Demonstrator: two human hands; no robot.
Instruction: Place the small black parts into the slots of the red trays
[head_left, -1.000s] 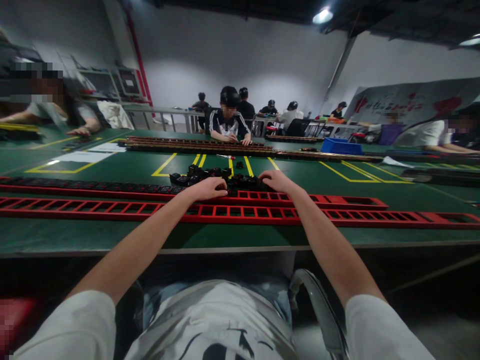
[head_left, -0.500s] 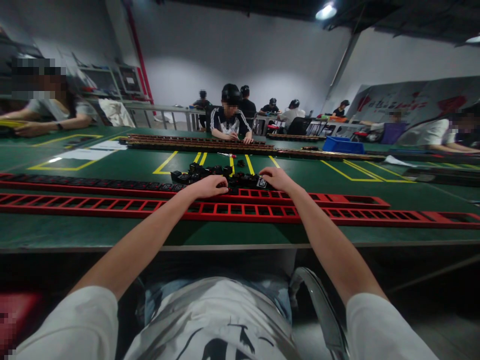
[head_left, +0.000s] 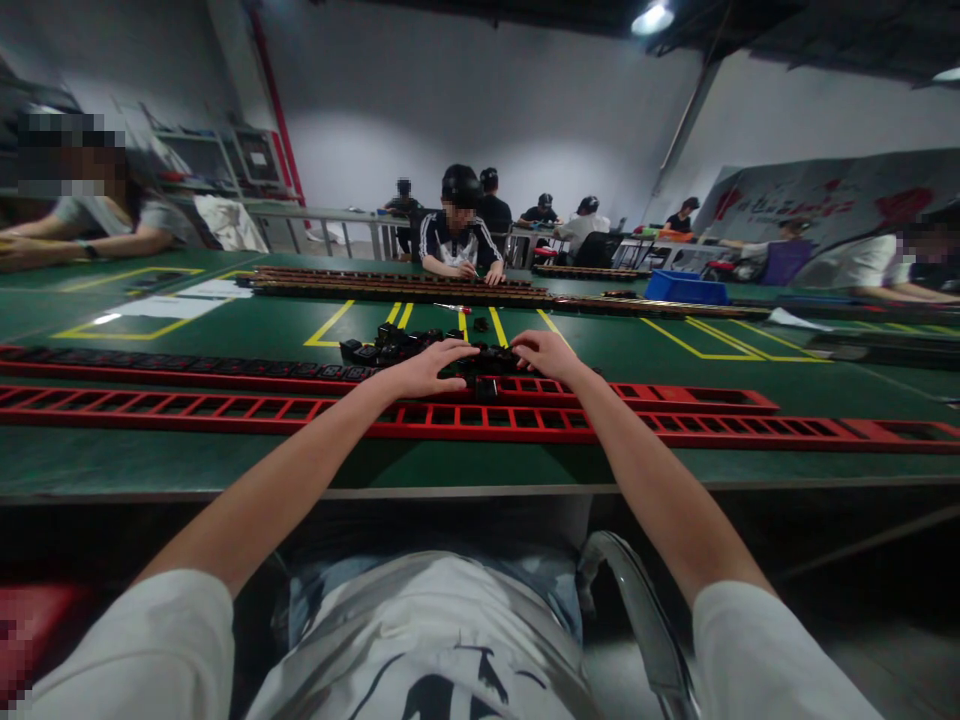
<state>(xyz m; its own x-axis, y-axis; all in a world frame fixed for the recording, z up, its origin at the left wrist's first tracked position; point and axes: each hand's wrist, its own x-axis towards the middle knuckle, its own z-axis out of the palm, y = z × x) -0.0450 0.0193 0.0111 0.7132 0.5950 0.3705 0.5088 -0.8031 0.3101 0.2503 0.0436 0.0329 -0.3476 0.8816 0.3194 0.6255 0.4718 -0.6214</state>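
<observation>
My left hand (head_left: pixel 435 369) hovers over the rear red slotted frame (head_left: pixel 705 398). Its fingers stretch forward and the thumb is apart, with nothing visible between them. Just right of its thumb, a small black block (head_left: pixel 486 388) sits on that frame. My right hand (head_left: pixel 546 356) is at the right end of a heap of small black parts (head_left: pixel 397 343), fingers bent and slightly spread, with no part plainly in them. Square black pieces (head_left: pixel 247 364) fill the left stretch of the rear frame. A second red slotted frame (head_left: pixel 525 424) lies nearer me, its slots showing open.
Long brown-and-black strips (head_left: pixel 390 285) lie across the table behind the heap. A blue bin (head_left: pixel 686 288) stands at back right, white papers (head_left: pixel 176 303) at left. A co-worker (head_left: pixel 459 235) sits opposite; others sit on both sides. The table's front edge (head_left: pixel 480 492) is close to me.
The square black piece at my right fingers is no longer there; a black block now shows on the rear frame between my hands. My left fingers have stretched out to the right.
</observation>
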